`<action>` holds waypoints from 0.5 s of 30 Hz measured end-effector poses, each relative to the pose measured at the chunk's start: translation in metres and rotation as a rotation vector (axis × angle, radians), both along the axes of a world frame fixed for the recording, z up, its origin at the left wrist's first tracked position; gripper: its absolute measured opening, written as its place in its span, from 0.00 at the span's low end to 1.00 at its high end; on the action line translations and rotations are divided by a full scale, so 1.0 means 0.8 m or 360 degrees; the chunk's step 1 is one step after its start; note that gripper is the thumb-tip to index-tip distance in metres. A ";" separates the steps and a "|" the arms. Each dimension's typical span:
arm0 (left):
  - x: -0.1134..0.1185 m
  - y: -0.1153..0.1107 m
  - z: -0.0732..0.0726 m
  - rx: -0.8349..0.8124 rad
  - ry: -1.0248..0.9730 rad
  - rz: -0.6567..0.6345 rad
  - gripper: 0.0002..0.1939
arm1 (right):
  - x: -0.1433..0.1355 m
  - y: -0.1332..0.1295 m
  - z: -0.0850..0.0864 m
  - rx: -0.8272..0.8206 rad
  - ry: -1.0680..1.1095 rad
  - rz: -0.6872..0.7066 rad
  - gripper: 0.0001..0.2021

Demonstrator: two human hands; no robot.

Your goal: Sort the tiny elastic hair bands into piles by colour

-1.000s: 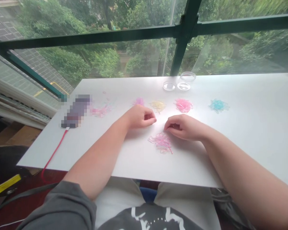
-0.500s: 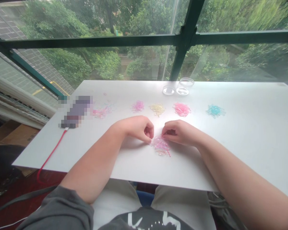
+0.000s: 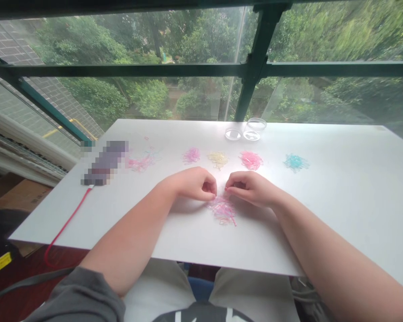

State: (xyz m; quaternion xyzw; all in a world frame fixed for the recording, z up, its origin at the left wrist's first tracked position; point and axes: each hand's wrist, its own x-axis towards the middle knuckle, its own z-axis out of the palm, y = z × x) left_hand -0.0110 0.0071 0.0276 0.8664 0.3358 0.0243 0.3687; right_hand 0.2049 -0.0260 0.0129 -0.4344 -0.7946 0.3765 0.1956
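L grip (image 3: 197, 184) moved to mixed pile (image 3: 223, 213); R grip (image 3: 249, 188) nr; both pinched closed, contents unclear.

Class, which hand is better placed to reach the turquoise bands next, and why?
Probably the right hand: it is nearer the turquoise bands; the left hand would have to reach past the right.

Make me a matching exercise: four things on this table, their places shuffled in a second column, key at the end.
Things
1. Teal pile
2. Red cable
3. Clear round containers
4. Mixed pink-purple pile

Places
A. Next to the left hand and right hand
B. Near the table's far edge
C. Right-hand end of its row
D. Running off the front edge

Pairs: 1-C, 2-D, 3-B, 4-A
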 end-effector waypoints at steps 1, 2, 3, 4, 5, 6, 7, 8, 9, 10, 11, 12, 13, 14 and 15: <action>0.001 0.000 -0.001 0.0007 -0.0028 -0.0006 0.09 | 0.000 0.000 0.000 -0.0006 0.0009 -0.0003 0.05; 0.001 0.000 -0.002 0.0014 -0.0053 -0.0009 0.09 | 0.000 0.000 0.000 -0.0010 0.0013 -0.0007 0.05; 0.002 0.000 -0.004 0.0021 -0.0076 -0.0011 0.10 | 0.000 0.001 0.000 -0.0010 0.0014 -0.0013 0.05; 0.003 0.000 -0.005 0.0027 -0.0099 -0.0009 0.10 | 0.000 0.001 0.000 -0.0011 0.0011 -0.0019 0.05; 0.003 0.000 -0.006 0.0029 -0.0125 -0.0005 0.11 | 0.000 0.001 0.000 -0.0015 0.0005 -0.0026 0.05; 0.004 -0.001 -0.007 0.0027 -0.0154 0.0003 0.12 | 0.000 0.001 0.000 -0.0021 0.0000 -0.0030 0.05; 0.005 -0.001 -0.008 0.0019 -0.0185 0.0010 0.13 | 0.000 0.001 0.000 -0.0027 0.0000 -0.0030 0.05; 0.005 -0.001 -0.009 0.0003 -0.0217 0.0019 0.14 | 0.000 0.000 0.000 -0.0028 0.0003 -0.0028 0.05; 0.006 -0.002 -0.010 -0.0020 -0.0247 0.0028 0.16 | 0.000 0.000 0.000 -0.0024 0.0008 -0.0026 0.05; 0.006 -0.002 -0.011 -0.0044 -0.0270 0.0038 0.17 | 0.000 0.000 0.001 -0.0018 0.0013 -0.0024 0.04; 0.006 -0.002 -0.012 -0.0061 -0.0287 0.0048 0.17 | 0.000 0.000 0.001 -0.0011 0.0019 -0.0023 0.04; 0.007 -0.002 -0.012 -0.0068 -0.0298 0.0057 0.18 | 0.000 0.000 0.001 -0.0008 0.0025 -0.0024 0.04; 0.007 -0.001 -0.013 -0.0067 -0.0306 0.0064 0.18 | 0.000 0.000 0.001 -0.0009 0.0029 -0.0027 0.04; 0.007 -0.001 -0.013 -0.0060 -0.0310 0.0067 0.18 | 0.000 0.000 0.001 -0.0016 0.0033 -0.0029 0.04; 0.007 0.000 -0.014 -0.0054 -0.0315 0.0070 0.18 | 0.000 0.000 0.001 -0.0022 0.0037 -0.0030 0.04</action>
